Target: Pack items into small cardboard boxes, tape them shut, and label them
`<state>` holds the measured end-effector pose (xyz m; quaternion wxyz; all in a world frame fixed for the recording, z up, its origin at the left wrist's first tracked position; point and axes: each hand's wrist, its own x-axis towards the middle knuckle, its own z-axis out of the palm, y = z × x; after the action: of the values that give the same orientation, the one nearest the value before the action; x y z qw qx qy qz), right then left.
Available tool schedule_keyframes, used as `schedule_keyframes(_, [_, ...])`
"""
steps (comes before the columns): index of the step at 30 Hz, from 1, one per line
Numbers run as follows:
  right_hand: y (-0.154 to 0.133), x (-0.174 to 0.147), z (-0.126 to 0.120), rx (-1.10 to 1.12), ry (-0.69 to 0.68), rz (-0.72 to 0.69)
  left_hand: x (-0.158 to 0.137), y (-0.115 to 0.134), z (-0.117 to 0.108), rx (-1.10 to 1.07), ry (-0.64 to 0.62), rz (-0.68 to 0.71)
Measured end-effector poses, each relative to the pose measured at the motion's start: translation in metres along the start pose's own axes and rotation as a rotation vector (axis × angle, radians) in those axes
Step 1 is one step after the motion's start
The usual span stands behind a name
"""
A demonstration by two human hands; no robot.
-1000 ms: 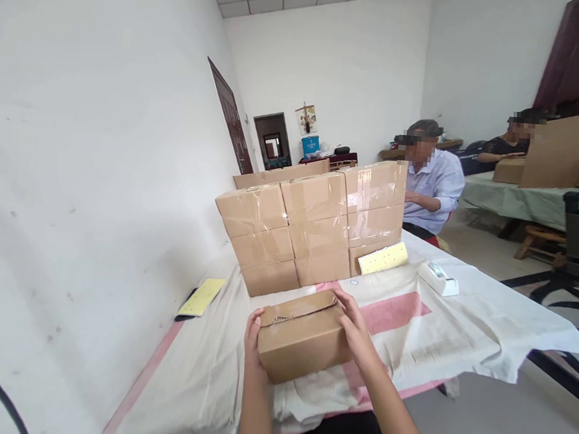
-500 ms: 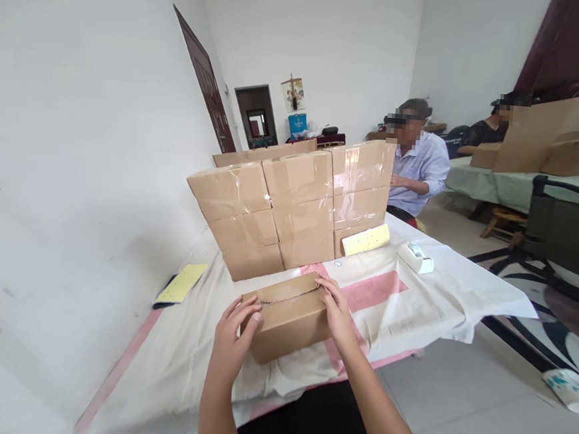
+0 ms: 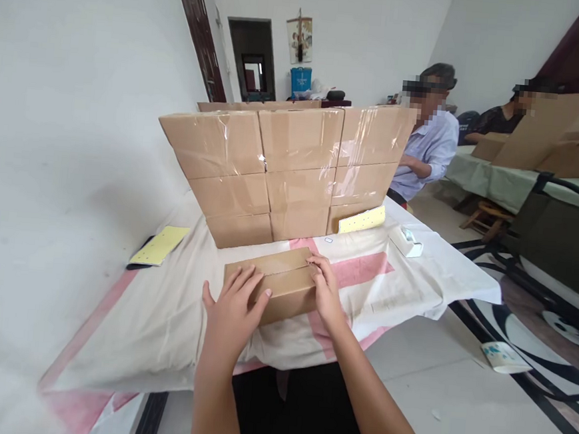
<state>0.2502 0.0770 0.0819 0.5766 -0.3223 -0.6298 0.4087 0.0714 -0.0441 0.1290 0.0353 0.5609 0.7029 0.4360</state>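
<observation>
So your small brown cardboard box (image 3: 291, 285) is sitting on the white tablecloth with pink bands (image 3: 160, 330), right in front of you. Your left hand (image 3: 232, 313) is spread over its near-left top, probably just steadying it, while your right hand (image 3: 327, 297) curls over the right end of the top seam (image 3: 285, 271); can't tell if you're actually pinching anything there. Hands well apart, box between them. Behind it, the wall of tape-covered brown cardboard boxes (image 3: 300, 178) stands three by three, and I'd guess the tape helps it stay in one piece. A yellow dotted sheet (image 3: 362, 221) leans on its right end, maybe propped there for space. Readable text? Nope: the pale lettering on the blue box (image 3: 300, 81) in back is too tiny, no brands I can make out.
</observation>
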Motion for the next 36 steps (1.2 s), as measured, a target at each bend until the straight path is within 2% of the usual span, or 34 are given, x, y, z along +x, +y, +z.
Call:
schedule_keyframes(5, [-0.005,0.000,-0.007,-0.073,-0.115,-0.025,0.002,0.004,0.005,0.026,-0.014,-0.033])
schedule_keyframes(8, [0.005,0.004,-0.030,-0.122,-0.253,-0.030,0.000,0.001,0.006,0.117,-0.015,-0.038])
schedule_keyframes(10, [0.019,0.015,-0.066,-0.266,-0.200,-0.056,-0.002,-0.001,0.007,0.176,-0.012,-0.019])
schedule_keyframes(13, [0.044,0.046,-0.146,-0.671,0.160,-0.098,-0.005,0.001,0.007,0.280,0.005,0.025])
schedule_keyframes(15, [0.056,0.072,-0.206,-0.869,0.383,0.052,-0.005,0.007,0.006,0.414,-0.033,0.044])
schedule_keyframes(18, [0.064,0.108,-0.277,-0.917,0.407,0.192,0.000,0.017,0.003,0.621,-0.090,0.096])
schedule_keyframes(20, [0.066,0.127,-0.305,-0.917,0.367,0.286,0.006,0.019,0.002,0.683,-0.067,0.147])
schedule_keyframes(22, [0.069,0.143,-0.318,-0.908,0.327,0.403,0.012,0.018,0.003,0.704,-0.039,0.193])
schedule_keyframes(26, [0.076,0.169,-0.326,-0.899,0.275,0.643,0.018,0.010,0.006,0.699,0.049,0.242])
schedule_keyframes(33, [0.077,0.206,-0.317,-0.975,0.269,0.967,0.024,-0.001,0.005,0.579,0.106,0.282])
schedule_keyframes(36, [0.073,0.214,-0.311,-0.998,0.271,1.057,0.028,-0.002,0.006,0.541,0.119,0.276])
